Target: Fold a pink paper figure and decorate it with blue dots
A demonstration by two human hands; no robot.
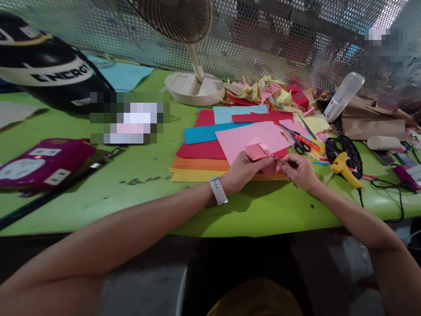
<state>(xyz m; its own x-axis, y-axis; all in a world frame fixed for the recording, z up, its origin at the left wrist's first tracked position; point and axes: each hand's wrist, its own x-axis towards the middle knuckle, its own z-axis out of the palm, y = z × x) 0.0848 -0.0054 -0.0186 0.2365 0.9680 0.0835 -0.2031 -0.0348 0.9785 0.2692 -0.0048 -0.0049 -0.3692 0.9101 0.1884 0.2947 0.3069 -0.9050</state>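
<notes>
Both hands meet over the near side of a pile of coloured paper. Between thumb and fingers, my left hand (242, 170) grips a small folded piece of pink paper (258, 151). My right hand (297, 170) pinches the same piece at its right edge, fingertips touching those of the left. Under them lies a larger pink sheet (253, 136) on top of red, blue, orange and yellow sheets (200, 164). Black-handled scissors (301, 144) and an orange-red cutter (308, 141) lie just beyond my right hand.
At right, a yellow glue gun (347, 170) rests against a black palette (344, 149). Paper scraps (263, 92) heap up behind the pile, beside a white fan (197, 90). On the left are a purple power strip (46, 162), a black pole (62, 191) and a dark bag (49, 70).
</notes>
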